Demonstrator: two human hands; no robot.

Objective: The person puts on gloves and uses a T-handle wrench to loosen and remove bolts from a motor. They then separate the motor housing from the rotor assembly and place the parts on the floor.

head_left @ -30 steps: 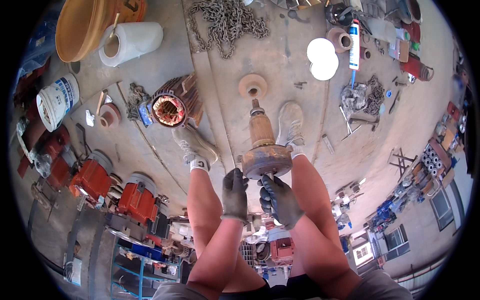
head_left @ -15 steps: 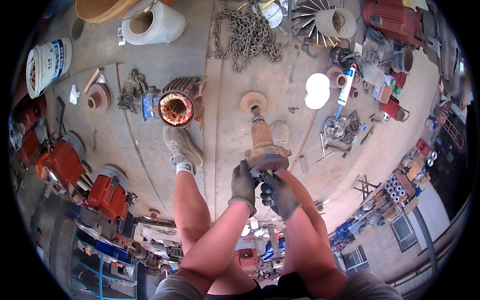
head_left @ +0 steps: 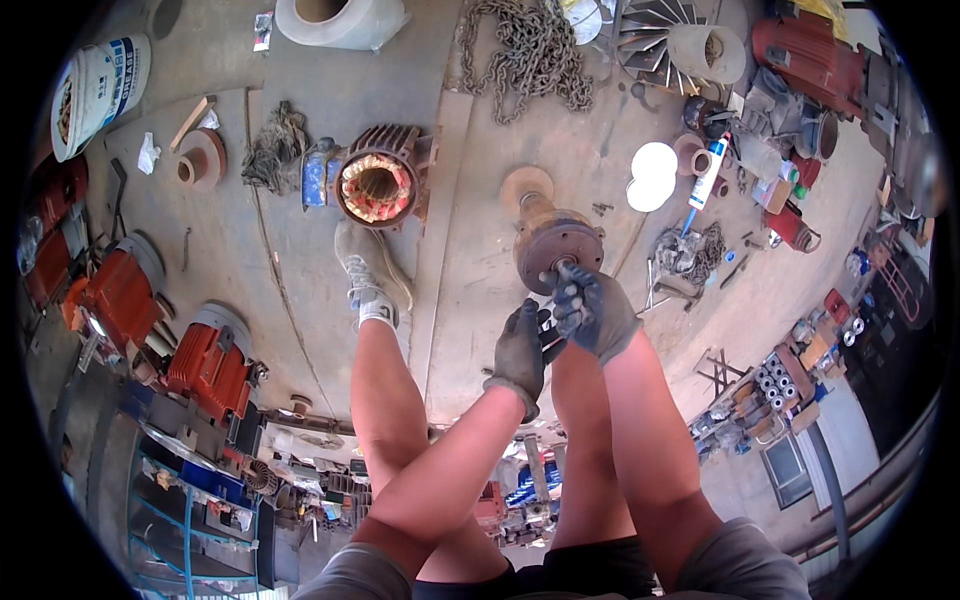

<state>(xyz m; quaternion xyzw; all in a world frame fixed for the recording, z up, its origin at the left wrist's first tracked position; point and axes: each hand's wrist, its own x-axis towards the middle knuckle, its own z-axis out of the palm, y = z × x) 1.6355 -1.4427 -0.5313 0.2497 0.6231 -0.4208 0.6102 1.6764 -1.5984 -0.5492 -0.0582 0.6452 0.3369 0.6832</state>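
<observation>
A rusty motor rotor with a round end cover (head_left: 553, 248) stands upright on a brown flanged disc (head_left: 527, 184) on the floor. My right hand (head_left: 598, 310), in a dark grey glove, has its fingers curled round the shaft end at the middle of the cover. My gloved left hand (head_left: 520, 345) is off the rotor, just below and left of my right hand, its fingers partly stretched and holding nothing visible. Left of the rotor lies a rusty motor housing (head_left: 430, 160) with red and cream windings (head_left: 377, 212) facing me and a blue terminal box (head_left: 316, 180).
A heap of chain (head_left: 527, 60) lies on the far floor. To the right are white discs (head_left: 652, 178), a sealant tube (head_left: 708, 170) and a bag of small parts (head_left: 677, 255). Orange-red motors (head_left: 125, 305) line the left side, below a grease bucket (head_left: 100, 95).
The rotor has gone from leaning toward me to standing more upright, its cover farther away. My left hand has come off the cover; my right hand has moved forward with the shaft end.
</observation>
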